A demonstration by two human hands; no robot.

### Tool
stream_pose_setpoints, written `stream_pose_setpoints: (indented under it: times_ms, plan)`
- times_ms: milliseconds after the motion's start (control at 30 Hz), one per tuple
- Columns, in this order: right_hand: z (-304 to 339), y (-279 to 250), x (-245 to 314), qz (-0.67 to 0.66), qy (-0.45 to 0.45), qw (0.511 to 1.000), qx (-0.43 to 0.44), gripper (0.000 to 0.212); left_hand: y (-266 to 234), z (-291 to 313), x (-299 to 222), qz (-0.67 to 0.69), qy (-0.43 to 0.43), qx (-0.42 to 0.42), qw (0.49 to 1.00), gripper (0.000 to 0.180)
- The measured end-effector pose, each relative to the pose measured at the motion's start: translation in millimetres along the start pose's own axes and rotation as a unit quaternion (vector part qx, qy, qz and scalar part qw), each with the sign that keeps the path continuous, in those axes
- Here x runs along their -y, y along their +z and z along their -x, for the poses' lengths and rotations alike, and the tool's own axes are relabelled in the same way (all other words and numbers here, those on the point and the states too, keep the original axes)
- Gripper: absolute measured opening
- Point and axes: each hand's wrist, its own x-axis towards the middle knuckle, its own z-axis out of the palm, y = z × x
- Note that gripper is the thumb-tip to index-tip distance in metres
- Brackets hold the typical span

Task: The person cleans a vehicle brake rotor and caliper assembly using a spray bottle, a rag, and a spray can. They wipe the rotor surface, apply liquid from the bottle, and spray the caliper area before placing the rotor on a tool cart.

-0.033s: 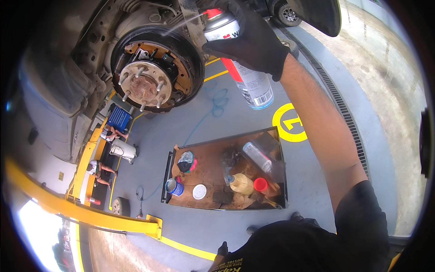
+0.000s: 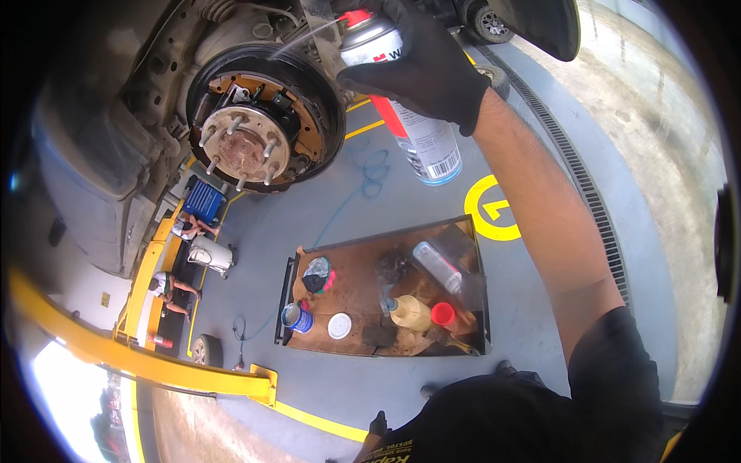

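My right hand point(image 2: 421, 69), in a black glove, is closed around a red and white aerosol spray can point(image 2: 432, 143) held at the upper middle. A thin jet leaves the can's red nozzle and reaches the upper rim of the brake backing plate point(image 2: 324, 143). Inside that plate sit curved brake shoes point(image 2: 310, 127) around a rusty wheel hub point(image 2: 245, 150) with several bare studs. Low in the picture hangs my left hand point(image 2: 378, 425), also gloved in black, beside my body and away from the hub. Its fingers are too small and dark to read.
Below the hub stands a cardboard-lined tray point(image 2: 359, 270). On it are a second spray can point(image 2: 437, 266), a yellowish bottle point(image 2: 411, 313), a red cup point(image 2: 443, 314), a blue tin point(image 2: 296, 318) and a white lid point(image 2: 339, 326). A yellow lift arm point(image 2: 177, 366) crosses lower left. Two people sit farther off.
My right hand and the spray can have shifted slightly left and up. The jet still lands on the backing plate's upper rim.
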Motion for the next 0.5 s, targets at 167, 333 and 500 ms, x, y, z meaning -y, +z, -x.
stream_pose_setpoints:
  times_ms: [167,333,500]
  plan:
    - [36,10,-38,-0.022,-0.085,0.996,-0.001,0.066,15,56,-71,0.165,-0.069,-0.037,0.983,0.070]
    - [24,13,-29,-0.134,0.009,0.991,-0.003,0.067,17,68,-52,0.156,-0.073,-0.017,0.985,0.074]
    - [52,26,-57,-0.101,0.003,0.994,0.034,0.067,29,81,-79,0.167,-0.058,-0.037,0.983,0.071]
